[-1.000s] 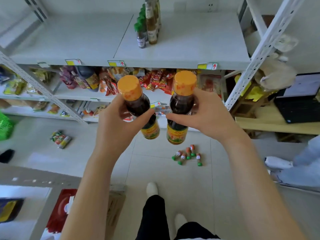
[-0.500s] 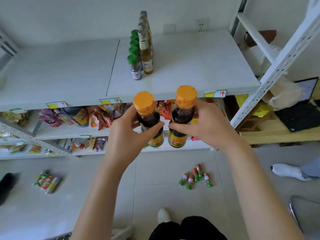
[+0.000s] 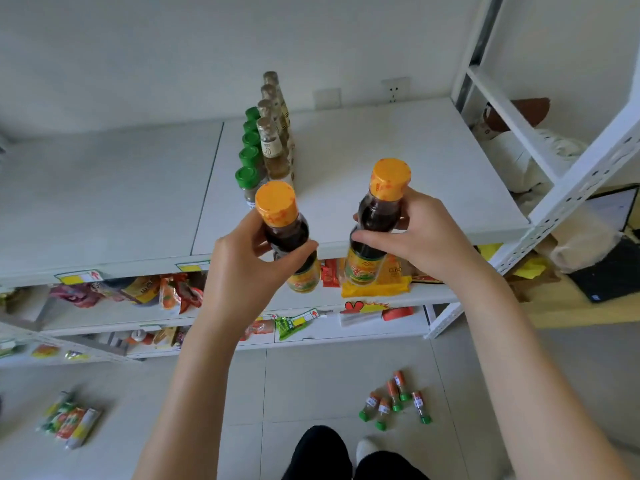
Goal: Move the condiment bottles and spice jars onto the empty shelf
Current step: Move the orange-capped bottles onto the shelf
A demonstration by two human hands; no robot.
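Note:
My left hand (image 3: pixel 246 261) grips a dark sauce bottle with an orange cap (image 3: pixel 282 220), tilted slightly left. My right hand (image 3: pixel 412 233) grips a second, matching orange-capped bottle (image 3: pixel 382 202), held upright. Both bottles hang at the front edge of the white top shelf (image 3: pixel 398 157), their lower halves in front of the edge. On that shelf stand a row of green-capped spice jars (image 3: pixel 247 178) and, beside it, a row of tall pale bottles (image 3: pixel 272 147). Several small green-capped jars (image 3: pixel 394 400) lie on the floor.
Lower shelves (image 3: pixel 381 299) hold snack packets. More packets (image 3: pixel 69 420) lie on the floor at left. A white perforated upright (image 3: pixel 568 188) stands at right, with a laptop (image 3: pixel 613 268) on a wooden table beyond. My legs are at the bottom.
Both hands have risen with the bottles toward the top shelf, and the bottles have moved apart. The view has tilted up, showing more of the top shelf.

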